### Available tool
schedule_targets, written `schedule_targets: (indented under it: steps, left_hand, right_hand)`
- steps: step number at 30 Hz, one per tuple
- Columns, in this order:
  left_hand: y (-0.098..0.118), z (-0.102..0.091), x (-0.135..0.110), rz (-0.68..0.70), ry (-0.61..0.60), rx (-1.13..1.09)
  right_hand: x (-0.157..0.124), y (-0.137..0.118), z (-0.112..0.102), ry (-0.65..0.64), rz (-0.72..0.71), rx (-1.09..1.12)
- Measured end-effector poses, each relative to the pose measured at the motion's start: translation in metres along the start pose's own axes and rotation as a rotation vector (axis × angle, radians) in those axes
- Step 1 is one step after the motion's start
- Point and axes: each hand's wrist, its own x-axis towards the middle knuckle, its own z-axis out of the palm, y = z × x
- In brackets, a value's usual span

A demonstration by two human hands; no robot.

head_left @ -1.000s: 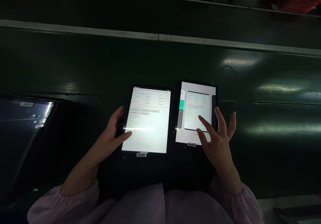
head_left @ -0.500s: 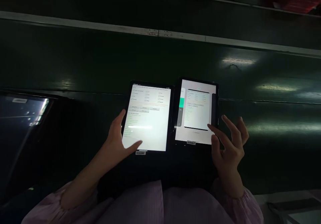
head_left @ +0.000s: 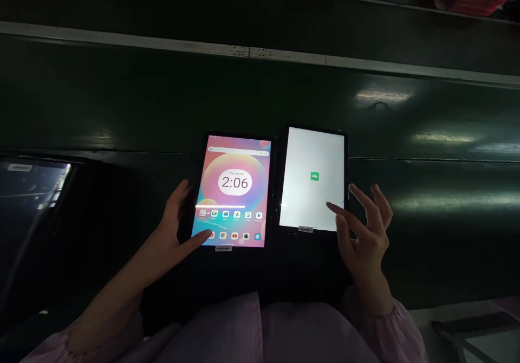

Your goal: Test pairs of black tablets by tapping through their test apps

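My left hand (head_left: pixel 174 216) is loosely open, holding nothing, its thumb (head_left: pixel 201 237) reaching onto the bottom icon row of the left tablet (head_left: pixel 233 173), which shows a home screen reading 2:06. My right hand (head_left: pixel 363 233) is spread, pinching nothing, its forefinger (head_left: pixel 331 207) at the right tablet (head_left: pixel 312 181); I cannot tell whether it touches. That screen shows only a small green icon (head_left: pixel 314 176). Both tablets lie side by side on a dark green bench (head_left: pixel 122 97).

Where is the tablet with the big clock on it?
In the head view, the clock tablet lies near the middle, just left of the white-screened tablet, with the person's left hand over its lower left corner.
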Motion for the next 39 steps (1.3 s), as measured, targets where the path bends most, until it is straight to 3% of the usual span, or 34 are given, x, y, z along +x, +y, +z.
schedule_targets:
  steps: [10,17,24,29,39]
  left_hand:
    - [-0.005,-0.005,0.003,0.037,-0.012,-0.019]
    - [-0.023,-0.012,0.006,0.090,-0.079,-0.120]
    - [-0.021,-0.015,0.008,0.104,-0.169,-0.194]
    - [-0.020,-0.016,0.007,0.085,-0.158,-0.192]
    - [-0.024,-0.012,0.007,0.178,-0.123,-0.113]
  right_hand:
    - [-0.003,0.005,-0.008,-0.058,-0.019,0.027]
    - [-0.004,-0.004,-0.011,-0.208,-0.128,0.170]
    - [-0.001,0.002,-0.001,-0.084,-0.052,0.072]
    - [0.003,-0.012,-0.002,-0.118,-0.070,0.130]
    - [0.010,-0.035,0.002,-0.212,-0.135,0.198]
